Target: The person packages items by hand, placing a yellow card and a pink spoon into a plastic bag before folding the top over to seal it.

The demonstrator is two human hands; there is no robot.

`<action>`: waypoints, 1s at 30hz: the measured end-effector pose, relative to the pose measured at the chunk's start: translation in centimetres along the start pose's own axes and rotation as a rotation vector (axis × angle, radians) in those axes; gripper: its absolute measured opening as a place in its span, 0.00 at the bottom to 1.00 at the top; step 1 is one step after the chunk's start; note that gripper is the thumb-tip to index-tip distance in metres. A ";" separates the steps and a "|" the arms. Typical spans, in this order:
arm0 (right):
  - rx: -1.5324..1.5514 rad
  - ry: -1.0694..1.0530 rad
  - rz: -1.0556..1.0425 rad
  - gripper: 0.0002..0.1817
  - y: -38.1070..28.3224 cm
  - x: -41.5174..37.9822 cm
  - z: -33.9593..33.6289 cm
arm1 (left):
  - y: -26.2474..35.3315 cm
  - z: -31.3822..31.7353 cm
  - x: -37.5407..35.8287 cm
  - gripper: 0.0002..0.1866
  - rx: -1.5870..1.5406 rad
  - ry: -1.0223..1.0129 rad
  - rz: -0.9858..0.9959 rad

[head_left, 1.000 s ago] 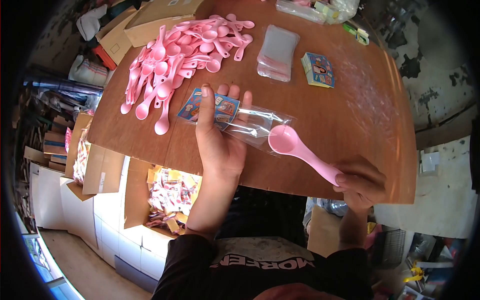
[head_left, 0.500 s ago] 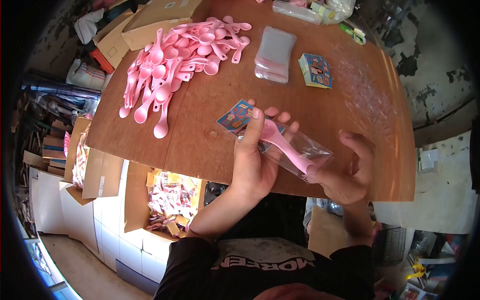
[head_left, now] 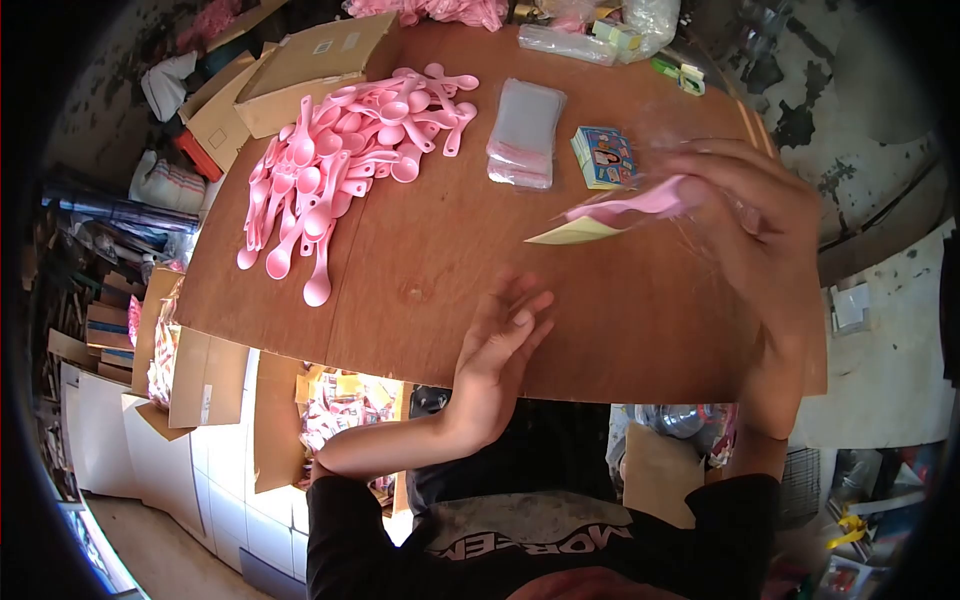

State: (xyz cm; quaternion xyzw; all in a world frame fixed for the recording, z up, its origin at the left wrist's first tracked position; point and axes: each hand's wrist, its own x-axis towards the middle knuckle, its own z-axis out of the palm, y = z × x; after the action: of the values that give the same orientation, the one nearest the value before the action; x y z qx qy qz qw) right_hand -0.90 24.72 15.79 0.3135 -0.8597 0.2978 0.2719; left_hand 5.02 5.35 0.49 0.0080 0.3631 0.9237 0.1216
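Observation:
My right hand (head_left: 755, 215) is raised over the table's right side, its fingers closed on the handle end of a pink spoon (head_left: 645, 200) in a clear plastic bag. A card (head_left: 575, 234) lies against the spoon in the bag, its pale yellow side showing. Near the front edge of the table, my left hand (head_left: 500, 335) holds nothing, with its fingers apart. Beyond the bagged spoon are a stack of printed cards (head_left: 605, 158) and a stack of clear bags (head_left: 525, 130). Many loose pink spoons (head_left: 335, 165) lie heaped to the left.
A cardboard box (head_left: 315, 70) stands behind the spoon heap on the wooden table (head_left: 420, 290). Below the front edge, an open carton (head_left: 275, 420) holds many packed items. A green cutter-like tool (head_left: 680, 75) and plastic rolls (head_left: 565, 45) lie at the back.
My left hand has let go of the bagged spoon and dropped back toward the table edge. My right hand has carried it up and to the right, and the card's pale side now shows.

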 end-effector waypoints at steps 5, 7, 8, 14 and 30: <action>0.302 -0.017 0.055 0.06 2.7 0.8 2.7 | 2.7 -0.9 0.5 0.38 0.269 -0.087 0.421; 0.357 0.010 0.042 0.07 2.2 0.8 3.2 | 4.0 -0.6 1.5 0.40 0.300 -0.087 0.505; 0.393 -0.035 0.108 0.07 1.6 0.6 3.6 | 4.6 -0.6 2.1 0.41 0.467 -0.119 0.573; 0.491 -0.089 0.105 0.10 -0.6 -0.7 5.5 | 5.5 0.5 4.1 0.40 0.731 -0.294 0.548; 0.767 -0.160 0.302 0.12 0.5 -0.6 6.6 | 5.4 1.0 3.7 0.14 0.569 -0.264 0.362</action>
State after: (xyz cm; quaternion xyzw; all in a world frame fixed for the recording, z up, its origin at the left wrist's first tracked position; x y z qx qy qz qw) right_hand -2.75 20.79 10.80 0.2845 -0.7414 0.6074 0.0210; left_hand 0.38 3.04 4.53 0.2250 0.5795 0.7833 -0.0051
